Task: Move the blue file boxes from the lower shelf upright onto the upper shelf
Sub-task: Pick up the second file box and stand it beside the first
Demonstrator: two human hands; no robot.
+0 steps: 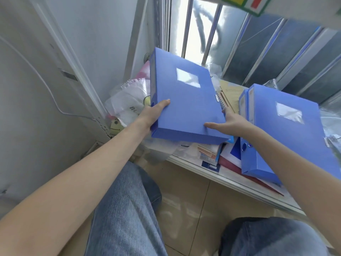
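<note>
A blue file box (pixel 184 100) with a clear label window is tilted above the cluttered lower shelf (pixel 230 179). My left hand (pixel 153 113) grips its near left corner, thumb on top. At its near right corner, my right hand (pixel 228 122) holds it, thumb lying across the cover. Two more blue file boxes (pixel 287 130) lie flat together at the right of the shelf, partly behind my right forearm. The underside of the upper shelf (pixel 295 10) shows at the top right edge.
Plastic bags (pixel 129 100) pile at the shelf's left end. Papers, a spiral notebook (pixel 219 100) and a dark red folder (pixel 234 168) lie under the boxes. Behind the shelf is a barred window (pixel 199 34). A white wall panel stands left. My knees in jeans are below.
</note>
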